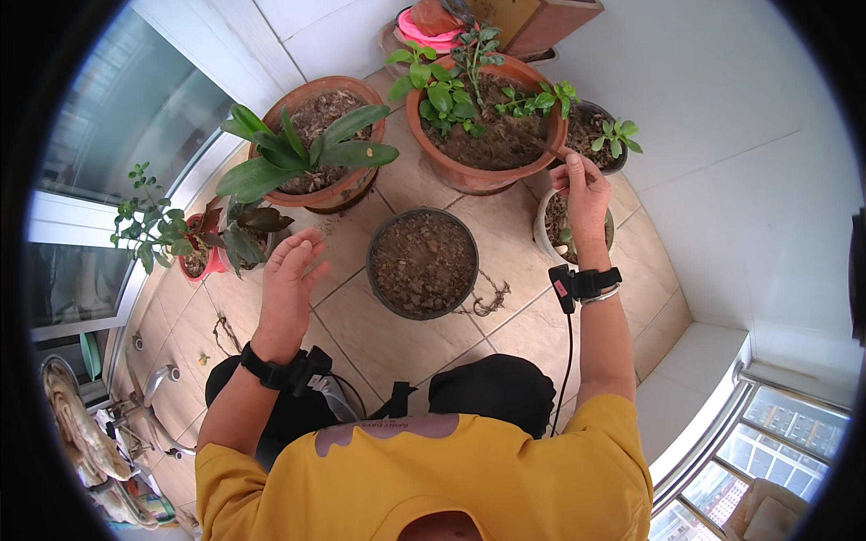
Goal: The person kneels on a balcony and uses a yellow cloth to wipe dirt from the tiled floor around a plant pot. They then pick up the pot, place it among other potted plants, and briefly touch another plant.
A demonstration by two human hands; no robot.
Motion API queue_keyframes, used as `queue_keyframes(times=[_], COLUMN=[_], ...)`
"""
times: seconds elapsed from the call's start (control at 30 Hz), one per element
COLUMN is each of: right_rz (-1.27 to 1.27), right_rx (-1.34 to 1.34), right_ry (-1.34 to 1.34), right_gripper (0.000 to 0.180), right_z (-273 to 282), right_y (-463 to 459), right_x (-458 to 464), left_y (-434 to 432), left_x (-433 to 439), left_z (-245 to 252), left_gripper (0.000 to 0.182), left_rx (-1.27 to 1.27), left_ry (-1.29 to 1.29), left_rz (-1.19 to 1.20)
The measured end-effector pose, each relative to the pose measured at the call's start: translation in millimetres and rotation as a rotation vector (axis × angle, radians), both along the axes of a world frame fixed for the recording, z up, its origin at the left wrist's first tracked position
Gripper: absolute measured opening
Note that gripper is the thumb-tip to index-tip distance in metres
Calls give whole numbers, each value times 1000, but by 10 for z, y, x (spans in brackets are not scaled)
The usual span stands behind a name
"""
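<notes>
My right hand (585, 186) reaches out over the rim of a large terracotta pot (467, 177). It grips a thin, brown stick-like tool (553, 150), whose far end points at the soil; the exact kind is unclear. Green leafy plants (443, 98) grow in that pot. Empty, with thumb and fingers apart, my left hand (292, 274) hovers left of a dark round pot (371, 277) filled with brown soil (423, 264). Beneath my right wrist stands a pale pot (541, 233), partly hidden by the hand.
Another terracotta pot (291, 198) holds a broad-leaved plant (304, 152). Small potted plants (196, 260) stand by the glass door at left. A dark pot (612, 166) sits near the white wall. Dry roots or twigs (492, 301) lie on the tiles. A wheeled metal base (152, 399) is at lower left.
</notes>
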State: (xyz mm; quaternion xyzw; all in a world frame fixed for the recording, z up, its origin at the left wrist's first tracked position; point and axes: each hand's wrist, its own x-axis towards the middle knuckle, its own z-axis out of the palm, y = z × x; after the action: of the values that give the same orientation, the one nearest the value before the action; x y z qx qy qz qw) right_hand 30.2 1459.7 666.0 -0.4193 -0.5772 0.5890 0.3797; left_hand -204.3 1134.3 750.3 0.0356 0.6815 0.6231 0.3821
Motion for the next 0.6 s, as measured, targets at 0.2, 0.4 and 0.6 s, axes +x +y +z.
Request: queue_keyframes(times=[0.2,0.4,0.6], right_rz=[70,127,255], right_rx=[179,122,62], right_ry=[-260,-281,-431], right_gripper=[32,33,40], right_z=[139,237,347], right_y=[27,41,182], right_x=[53,-73,-370], left_y=[90,204,236], left_x=[-33,4,25], left_z=[-83,-189,-240], left_gripper=[28,26,25], left_rx=[32,22,41], left_ry=[-56,-114,-186], left_rz=[31,5,-12])
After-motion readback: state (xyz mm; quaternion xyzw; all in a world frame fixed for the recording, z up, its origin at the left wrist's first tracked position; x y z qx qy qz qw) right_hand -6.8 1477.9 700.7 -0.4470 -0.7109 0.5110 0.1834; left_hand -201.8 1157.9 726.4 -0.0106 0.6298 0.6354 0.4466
